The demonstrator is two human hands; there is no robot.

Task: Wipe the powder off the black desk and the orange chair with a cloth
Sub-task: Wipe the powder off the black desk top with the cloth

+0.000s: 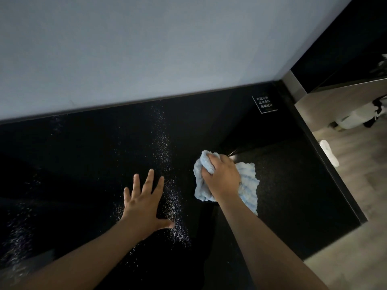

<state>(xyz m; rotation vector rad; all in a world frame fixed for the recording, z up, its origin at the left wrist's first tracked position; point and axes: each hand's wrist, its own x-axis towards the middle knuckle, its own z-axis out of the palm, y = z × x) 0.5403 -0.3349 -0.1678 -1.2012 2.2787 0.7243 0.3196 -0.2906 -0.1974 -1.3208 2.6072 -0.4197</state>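
Note:
The black desk [88,155] fills the lower part of the view. A band of white powder [165,151] runs from the back edge toward me, with more scattered at the lower left. My right hand [223,176] presses a bunched light blue cloth [248,181] onto the desk, to the right of the powder band. My left hand [144,201] lies flat on the desk with its fingers spread, just left of the powder band, holding nothing. The orange chair is not in view.
A pale wall [146,49] rises behind the desk. A small black sign [265,104] with white text lies at the desk's back right. The desk's right edge [335,174] drops to a wooden floor with a white slipper [328,151].

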